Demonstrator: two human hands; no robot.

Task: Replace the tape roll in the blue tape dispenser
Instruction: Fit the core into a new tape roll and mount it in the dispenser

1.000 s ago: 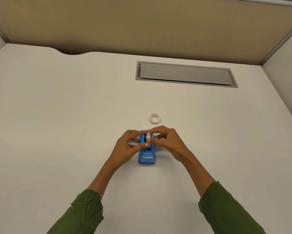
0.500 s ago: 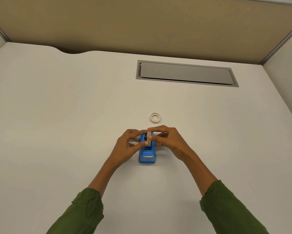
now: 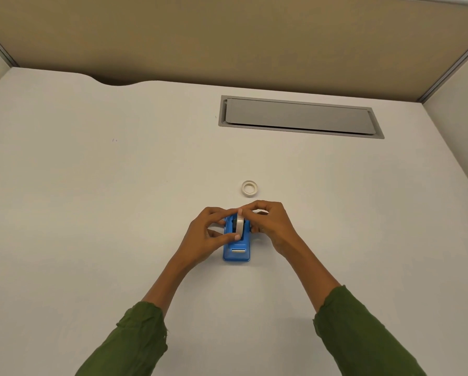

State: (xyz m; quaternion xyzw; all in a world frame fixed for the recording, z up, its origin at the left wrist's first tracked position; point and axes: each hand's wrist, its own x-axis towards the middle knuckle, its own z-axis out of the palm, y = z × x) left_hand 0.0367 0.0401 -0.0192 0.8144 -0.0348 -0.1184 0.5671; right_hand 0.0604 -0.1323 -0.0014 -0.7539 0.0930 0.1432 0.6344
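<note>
Blue plastic tape dispenser (image 3: 236,251) on pale bench (image 3: 92,199) cradling upright white tape roll (image 3: 239,223), left hand (image 3: 204,237) and right hand (image 3: 272,222) both pinching that roll, spare flat tape ring (image 3: 249,188) just beyond

- No text, label, brand, number or sign can be read anywhere in view.
- The blue tape dispenser (image 3: 237,248) shows no legible marking; neither does the bench (image 3: 92,213).

Head-worn camera, looking forward and down.

The single wide-angle view faces a white desk top (image 3: 92,213) from above the person's forearms, near enough to show both wrists, and reaches the tan fabric partition (image 3: 227,36) behind it.
</note>
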